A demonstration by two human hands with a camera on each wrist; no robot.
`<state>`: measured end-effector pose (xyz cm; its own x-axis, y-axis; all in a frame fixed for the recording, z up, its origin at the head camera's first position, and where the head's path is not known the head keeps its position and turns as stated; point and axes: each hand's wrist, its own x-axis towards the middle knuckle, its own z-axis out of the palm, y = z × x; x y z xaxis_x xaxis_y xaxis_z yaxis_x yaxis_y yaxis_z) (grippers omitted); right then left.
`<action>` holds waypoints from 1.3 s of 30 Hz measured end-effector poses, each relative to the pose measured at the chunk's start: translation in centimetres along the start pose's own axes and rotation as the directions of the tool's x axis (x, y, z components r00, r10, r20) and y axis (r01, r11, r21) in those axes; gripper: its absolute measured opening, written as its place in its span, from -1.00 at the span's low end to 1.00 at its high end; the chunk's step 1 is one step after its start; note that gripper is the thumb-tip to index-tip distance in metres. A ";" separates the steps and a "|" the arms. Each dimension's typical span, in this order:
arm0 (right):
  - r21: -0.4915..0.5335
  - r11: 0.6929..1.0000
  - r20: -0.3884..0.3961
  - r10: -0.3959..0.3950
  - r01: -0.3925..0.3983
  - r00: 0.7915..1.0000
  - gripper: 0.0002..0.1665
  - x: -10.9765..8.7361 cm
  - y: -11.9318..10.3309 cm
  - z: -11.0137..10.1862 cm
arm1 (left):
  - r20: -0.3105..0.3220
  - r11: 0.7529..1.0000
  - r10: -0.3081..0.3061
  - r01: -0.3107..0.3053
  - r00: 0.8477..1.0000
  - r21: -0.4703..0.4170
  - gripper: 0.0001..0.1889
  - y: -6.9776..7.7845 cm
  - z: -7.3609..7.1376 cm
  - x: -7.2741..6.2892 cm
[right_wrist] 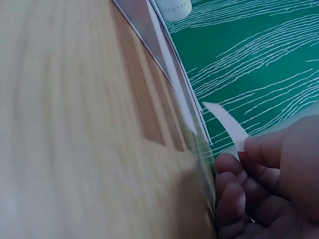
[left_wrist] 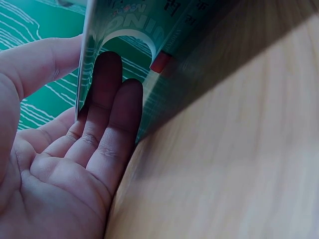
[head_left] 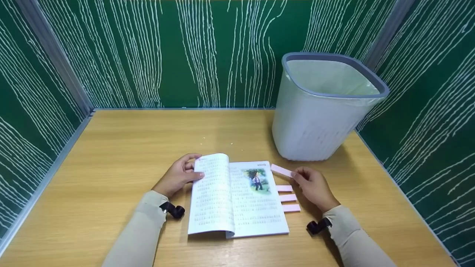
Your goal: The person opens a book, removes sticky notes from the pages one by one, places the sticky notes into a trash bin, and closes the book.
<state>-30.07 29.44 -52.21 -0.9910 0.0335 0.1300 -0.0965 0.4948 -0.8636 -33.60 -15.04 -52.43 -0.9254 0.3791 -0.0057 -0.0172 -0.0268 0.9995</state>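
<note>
From the open book (head_left: 256, 218), the table (head_left: 111, 167) spreads widest towards nine o'clock; a lined waste bin (head_left: 315, 126) stands between one and two, apart from the right hand (head_left: 314, 187). That hand's thumb and forefinger pinch a pink paper strip (head_left: 282, 171), its tip just beside the book's edge at two o'clock; three pink tabs (head_left: 288, 198) jut out at three. Near ten o'clock the left hand (head_left: 182, 175) holds the raised pages (head_left: 213, 196), thumb on top; only the left wrist view shows straight fingers (left_wrist: 124, 114) beneath, and large lettering (left_wrist: 132, 22).

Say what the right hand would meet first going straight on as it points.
Probably the open book, near its upper right corner, just beyond the pinched pink strip; depth is unclear.
</note>
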 end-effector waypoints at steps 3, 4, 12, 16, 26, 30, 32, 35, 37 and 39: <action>0.019 1.000 0.006 0.008 -0.008 1.000 -0.77 -0.4 -1.0 0.0 | -0.002 1.000 0.003 -0.003 1.000 0.000 -0.25 -0.1 0.0 0.0; 0.029 1.000 0.007 0.011 -0.011 1.000 -0.77 -0.6 -1.6 -0.1 | -0.002 1.000 0.004 -0.004 1.000 -0.001 -0.25 -0.1 0.0 0.0; 0.057 0.998 0.006 0.012 -0.012 1.000 -0.77 -1.5 -3.8 -0.1 | -0.013 1.000 -0.003 0.003 1.000 0.003 -0.25 0.0 0.1 0.0; 0.042 0.999 0.007 0.013 -0.014 1.000 -0.77 -1.6 -3.9 -0.1 | -0.011 1.000 -0.003 0.003 1.000 -0.007 -0.25 0.0 0.1 0.0; 0.032 0.999 -0.027 -0.032 0.033 0.999 -0.80 -1.7 -4.0 -0.5 | -0.023 1.000 -0.018 0.018 1.000 0.010 -0.24 0.1 0.1 -0.1; 0.016 0.999 -0.051 -0.037 0.037 0.998 -0.80 -1.2 -3.1 -0.4 | -0.021 1.000 -0.018 0.018 1.000 0.009 -0.24 0.0 0.1 0.0; 0.010 0.999 -0.058 -0.029 0.030 0.998 -0.79 -0.8 -2.3 -0.4 | -0.021 1.000 -0.020 0.020 1.000 0.009 -0.24 0.0 0.1 0.0; -0.002 1.000 -0.060 -0.028 0.028 0.998 -0.78 -0.4 -1.4 -0.5 | -0.020 1.000 -0.023 0.023 1.000 0.012 -0.25 -0.1 0.1 0.0; 0.011 0.999 -0.062 -0.036 0.037 0.997 -0.78 -0.2 -1.1 -0.5 | -0.022 1.000 -0.024 0.024 0.999 0.015 -0.25 -0.1 0.1 0.0; 0.029 0.998 -0.061 -0.048 0.050 0.997 -0.77 -0.1 -1.1 -0.6 | -0.024 1.000 -0.023 0.024 0.999 0.021 -0.25 -0.1 0.0 0.0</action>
<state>-29.80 29.41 -50.99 -0.9777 0.0621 0.2008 -0.1488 0.4702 -0.8700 -33.62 -15.02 -52.57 -0.9335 0.3575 -0.0297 -0.0313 0.0013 0.9995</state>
